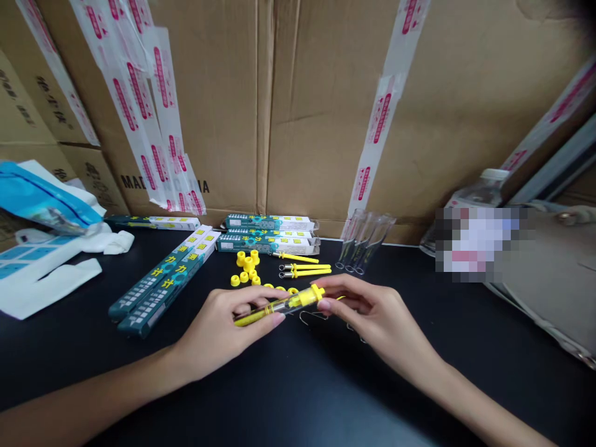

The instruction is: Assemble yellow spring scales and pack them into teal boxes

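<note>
Two hands (216, 332) (375, 310) clamped on clear tube (279, 306): long axis slanting, yellow cap (308, 296) rightward.

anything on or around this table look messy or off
Nothing looks spilled. The tape on the cardboard, back left, looks odd: its strips overlap at uneven angles and cover part of the printed lettering. The bottle at right is partly pixelated, so that part can't be judged.

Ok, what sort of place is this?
Likely a work corner in a storeroom or workshop: slim boxes and loose yellow caps lie on a black table, with taped cardboard behind.
</note>
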### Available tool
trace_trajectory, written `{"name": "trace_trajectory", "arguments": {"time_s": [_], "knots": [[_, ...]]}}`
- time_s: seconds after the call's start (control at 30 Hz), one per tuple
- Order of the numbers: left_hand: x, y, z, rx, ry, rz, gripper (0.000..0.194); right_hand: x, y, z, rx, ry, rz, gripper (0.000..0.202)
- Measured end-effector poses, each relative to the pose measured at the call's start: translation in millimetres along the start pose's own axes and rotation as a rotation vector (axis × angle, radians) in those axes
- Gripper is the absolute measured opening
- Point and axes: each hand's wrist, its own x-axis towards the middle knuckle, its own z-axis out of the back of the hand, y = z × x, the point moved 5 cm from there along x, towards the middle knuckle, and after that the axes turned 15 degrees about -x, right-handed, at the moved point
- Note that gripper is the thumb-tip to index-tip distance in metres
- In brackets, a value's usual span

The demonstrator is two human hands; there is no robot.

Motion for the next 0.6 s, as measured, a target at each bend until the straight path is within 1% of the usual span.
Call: {"name": "trace_trajectory", "arguments": {"time_s": [0.07,0.17,0.23,0.3,0.4,0.5,0.6], "knots": [[-1,0,-0.3,0.023,0.023,-0.001,0.027,-1,2,0,-0.082,-0.033,0.027,0.02],[-4,-2,-0.6,0.082,0.045,-0.076,0.03,0,2,0,-0.133,-0.044,0.039,0.019],[-6,-2,-1.4,0.093,0.069,-0.129,0.034,1,1,-1,-0.081,-0.033,0.023,0.02],[-8,-3,-2.9,0.072,0.11,-0.158,0.038,0,2,-2,0.033,-0.022,-0.021,0.022],[-8,-3,-3.3,-0.005,0.124,-0.112,0.039,-3,8,-4,0.188,-0.026,-0.07,0.025],[-5,0,-1.4,-0.115,0.066,-0.012,0.035,-7,15,-5,0.264,-0.035,-0.06,0.03],[-4,2,1.2,-0.181,-0.002,0.02,0.035,-10,14,-7,0.248,-0.083,-0.039,0.045]]}}
